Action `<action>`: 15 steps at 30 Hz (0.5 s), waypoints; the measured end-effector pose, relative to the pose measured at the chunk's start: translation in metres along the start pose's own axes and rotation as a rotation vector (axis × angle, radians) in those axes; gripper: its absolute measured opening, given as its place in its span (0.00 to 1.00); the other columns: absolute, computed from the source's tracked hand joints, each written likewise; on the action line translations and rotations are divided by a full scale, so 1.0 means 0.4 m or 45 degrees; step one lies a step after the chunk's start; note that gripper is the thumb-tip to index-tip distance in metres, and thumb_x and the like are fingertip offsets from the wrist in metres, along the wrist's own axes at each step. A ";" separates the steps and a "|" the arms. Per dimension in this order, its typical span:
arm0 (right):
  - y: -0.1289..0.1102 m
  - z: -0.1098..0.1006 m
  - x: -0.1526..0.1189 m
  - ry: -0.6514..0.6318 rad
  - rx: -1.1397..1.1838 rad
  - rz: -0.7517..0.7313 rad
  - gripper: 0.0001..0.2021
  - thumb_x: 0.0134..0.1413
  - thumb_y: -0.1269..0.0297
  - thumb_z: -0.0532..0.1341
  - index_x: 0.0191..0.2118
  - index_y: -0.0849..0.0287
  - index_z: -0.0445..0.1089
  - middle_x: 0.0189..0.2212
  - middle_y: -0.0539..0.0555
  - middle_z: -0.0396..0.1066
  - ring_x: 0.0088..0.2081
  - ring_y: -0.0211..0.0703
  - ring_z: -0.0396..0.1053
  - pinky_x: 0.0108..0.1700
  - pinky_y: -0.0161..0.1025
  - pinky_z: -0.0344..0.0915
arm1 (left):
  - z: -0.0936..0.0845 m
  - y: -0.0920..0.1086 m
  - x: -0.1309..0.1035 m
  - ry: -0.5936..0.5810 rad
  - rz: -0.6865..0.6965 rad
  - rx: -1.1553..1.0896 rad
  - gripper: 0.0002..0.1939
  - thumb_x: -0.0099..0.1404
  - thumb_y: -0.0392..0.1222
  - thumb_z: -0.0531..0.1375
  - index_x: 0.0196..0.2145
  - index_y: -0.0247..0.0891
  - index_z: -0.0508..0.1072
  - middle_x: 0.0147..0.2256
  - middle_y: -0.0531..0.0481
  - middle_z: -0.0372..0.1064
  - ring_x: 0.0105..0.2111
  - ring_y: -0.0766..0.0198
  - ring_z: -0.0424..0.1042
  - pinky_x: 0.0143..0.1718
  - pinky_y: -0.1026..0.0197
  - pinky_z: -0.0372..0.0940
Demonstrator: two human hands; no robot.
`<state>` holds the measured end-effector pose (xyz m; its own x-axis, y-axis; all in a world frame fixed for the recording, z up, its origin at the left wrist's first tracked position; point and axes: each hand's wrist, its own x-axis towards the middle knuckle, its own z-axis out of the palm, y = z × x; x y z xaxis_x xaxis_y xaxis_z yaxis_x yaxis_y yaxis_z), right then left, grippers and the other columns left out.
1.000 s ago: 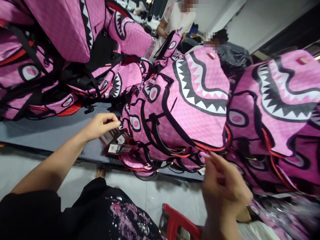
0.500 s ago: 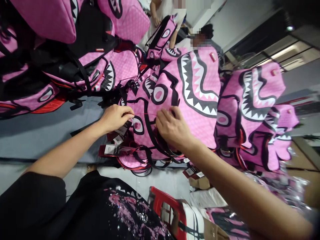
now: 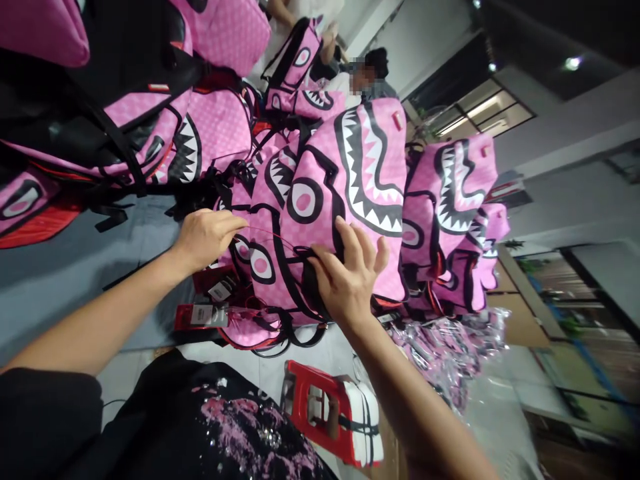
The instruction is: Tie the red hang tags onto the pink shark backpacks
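Observation:
My left hand (image 3: 207, 241) is closed in a pinch on one end of a thin red cord (image 3: 270, 233). The cord runs taut to the right, across the front of a pink backpack (image 3: 387, 260) with a toothed shark mouth and round eyes. At its other end, my right hand (image 3: 350, 277) pinches the backpack's black strap loop (image 3: 303, 252) between thumb and forefinger, its other fingers raised. Exactly how cord and loop meet is too small to tell. Red and white hang tags (image 3: 207, 315) dangle below my left hand.
More pink shark backpacks (image 3: 450, 193) stand to the right, others (image 3: 220, 127) lie at the left on a grey table (image 3: 145, 223). Below are a red plastic stool (image 3: 317, 410) and plastic-wrapped bags (image 3: 440, 347). Another person (image 3: 337, 83) is behind, near a further pink bag (image 3: 300, 60).
My view has turned to the right. The red cord between my hands shows longer, and my right hand's outer fingers have lifted and spread.

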<state>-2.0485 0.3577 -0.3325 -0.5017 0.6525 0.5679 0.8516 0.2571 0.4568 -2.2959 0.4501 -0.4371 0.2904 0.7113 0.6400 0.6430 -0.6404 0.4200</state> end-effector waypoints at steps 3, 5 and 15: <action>-0.004 0.003 0.005 0.017 0.058 0.031 0.04 0.58 0.65 0.60 0.36 0.52 0.74 0.61 0.55 0.61 0.61 0.51 0.59 0.65 0.59 0.43 | 0.001 -0.007 0.026 0.031 0.031 -0.033 0.14 0.68 0.40 0.54 0.41 0.43 0.80 0.35 0.51 0.78 0.31 0.61 0.75 0.33 0.60 0.64; -0.008 0.003 0.008 0.015 0.078 0.059 0.05 0.57 0.66 0.60 0.34 0.52 0.74 0.61 0.54 0.61 0.61 0.50 0.59 0.65 0.59 0.42 | 0.002 -0.014 0.041 0.041 0.083 -0.058 0.13 0.67 0.40 0.54 0.41 0.43 0.79 0.35 0.51 0.78 0.32 0.62 0.75 0.34 0.60 0.64; -0.045 -0.013 0.008 0.127 -0.001 0.147 0.04 0.57 0.64 0.60 0.34 0.54 0.73 0.57 0.54 0.65 0.57 0.52 0.60 0.61 0.57 0.46 | 0.025 0.017 0.082 -0.091 0.349 -0.275 0.15 0.63 0.34 0.54 0.41 0.43 0.78 0.34 0.52 0.78 0.35 0.62 0.75 0.40 0.58 0.64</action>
<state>-2.0660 0.3515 -0.3354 -0.4130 0.6038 0.6818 0.9044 0.1840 0.3849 -2.2751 0.4721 -0.4198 0.4849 0.5184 0.7044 0.3723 -0.8511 0.3701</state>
